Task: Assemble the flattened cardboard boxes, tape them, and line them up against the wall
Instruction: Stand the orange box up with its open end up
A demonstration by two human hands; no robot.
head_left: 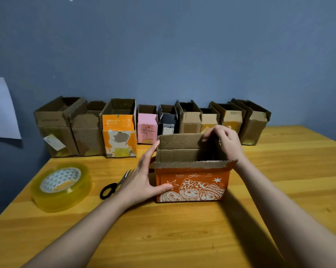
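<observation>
Paper sheet (3,109) on blue-grey wall (182,45), far left. Yellow wood table (182,229): tape roll (61,187) near left, scissors (115,185) beside it. Left hand (144,180) flat vs. orange box (192,171), centre, fingers straight. Right hand (224,141) pinches its far flap, prob. at the corner. Row of boxes (151,124) along far wall.

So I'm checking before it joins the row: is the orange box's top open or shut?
Open: the orange box stands upright, flaps raised, inside visible.
</observation>
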